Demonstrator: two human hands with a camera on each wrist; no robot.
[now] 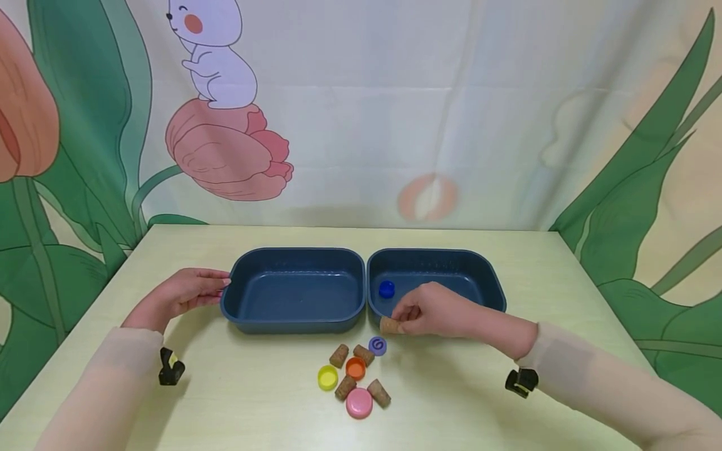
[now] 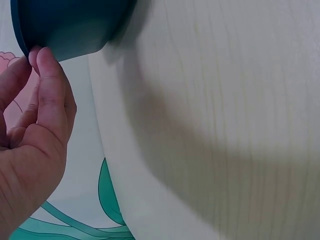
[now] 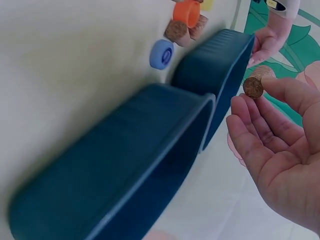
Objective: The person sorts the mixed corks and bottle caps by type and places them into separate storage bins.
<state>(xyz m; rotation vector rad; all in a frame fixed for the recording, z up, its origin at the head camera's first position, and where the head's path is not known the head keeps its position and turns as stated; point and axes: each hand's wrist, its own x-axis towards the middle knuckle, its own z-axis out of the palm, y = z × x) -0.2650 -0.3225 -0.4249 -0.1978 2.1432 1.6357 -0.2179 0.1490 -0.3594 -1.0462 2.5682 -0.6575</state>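
My right hand [image 1: 437, 310] pinches a cork [image 1: 390, 326] between thumb and fingers, over the near left edge of the right dark blue bin [image 1: 492, 282]. The right wrist view shows the held cork [image 3: 254, 86] end-on, above the bins. Inside that bin lies a blue cap [image 1: 386, 289]. My left hand [image 1: 188, 291] holds the left end of the other dark blue bin [image 1: 293, 326] by its rim. In the left wrist view, fingertips [image 2: 46, 57] meet the bin wall [image 2: 75, 35] just below its edge.
In front of the bins lie several corks [image 1: 379, 393] among a purple cap [image 1: 377, 346], an orange cap [image 1: 355, 368], a yellow cap [image 1: 328, 378] and a pink cap [image 1: 359, 403]. A printed curtain [image 1: 361, 125] hangs behind the pale table [image 1: 225, 388].
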